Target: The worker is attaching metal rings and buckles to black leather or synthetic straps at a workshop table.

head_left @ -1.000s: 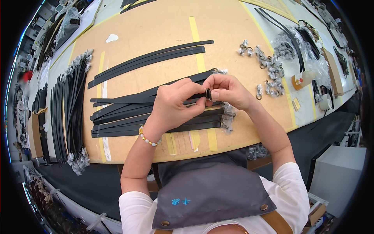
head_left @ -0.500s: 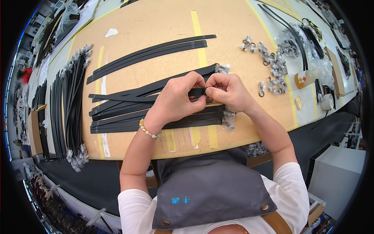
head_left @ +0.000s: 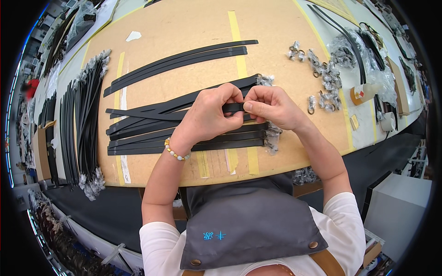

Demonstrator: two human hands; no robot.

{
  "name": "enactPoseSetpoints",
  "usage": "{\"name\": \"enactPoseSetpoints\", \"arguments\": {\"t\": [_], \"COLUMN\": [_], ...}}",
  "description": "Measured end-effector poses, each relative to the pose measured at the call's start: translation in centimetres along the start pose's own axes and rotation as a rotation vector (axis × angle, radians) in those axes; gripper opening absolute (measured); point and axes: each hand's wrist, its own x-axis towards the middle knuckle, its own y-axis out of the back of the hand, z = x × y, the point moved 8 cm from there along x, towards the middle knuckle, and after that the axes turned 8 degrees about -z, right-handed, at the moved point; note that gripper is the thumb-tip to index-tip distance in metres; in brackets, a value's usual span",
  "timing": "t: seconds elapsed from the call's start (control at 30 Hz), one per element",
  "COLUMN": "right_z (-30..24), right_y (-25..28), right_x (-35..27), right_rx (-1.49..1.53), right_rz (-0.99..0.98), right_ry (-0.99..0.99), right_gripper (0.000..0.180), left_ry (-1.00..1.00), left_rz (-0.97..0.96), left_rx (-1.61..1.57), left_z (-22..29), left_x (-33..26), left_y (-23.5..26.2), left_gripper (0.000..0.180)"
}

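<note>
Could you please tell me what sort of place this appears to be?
It looks like a workshop, perhaps one making belts or straps. Many black straps lie side by side on a large worktable, and a loose group of plastic-wrapped fittings sits to the right.

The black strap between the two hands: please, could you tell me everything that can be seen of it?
The black strap is flat and narrow, leather-like in look. The left hand grips it; the right hand pinches it at the right, hiding any end there. Leftward past the left hand, it seems to continue across other black straps on the tan board.
</note>
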Motion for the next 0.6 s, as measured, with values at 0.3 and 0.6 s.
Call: {"name": "enactPoseSetpoints", "arguments": {"t": [0.3, 0.6], "right_z": [-0.04, 0.77], "right_y": [-0.15, -0.60], "right_x": [0.08, 0.44], "right_rx": [-0.001, 0.050], "right_rz": [-0.029, -0.019], "right_ry": [0.012, 0.052], "right_gripper": [0.024, 0.017], "left_ry": [-0.004, -0.053], "left_rz": [-0.017, -0.020], "left_rx": [0.018, 0.079], "left_z": [0.00, 0.15], "left_x": [-0.05, 0.04], "left_y": [-0.02, -0.17], "left_gripper": [0.022, 0.020]}}
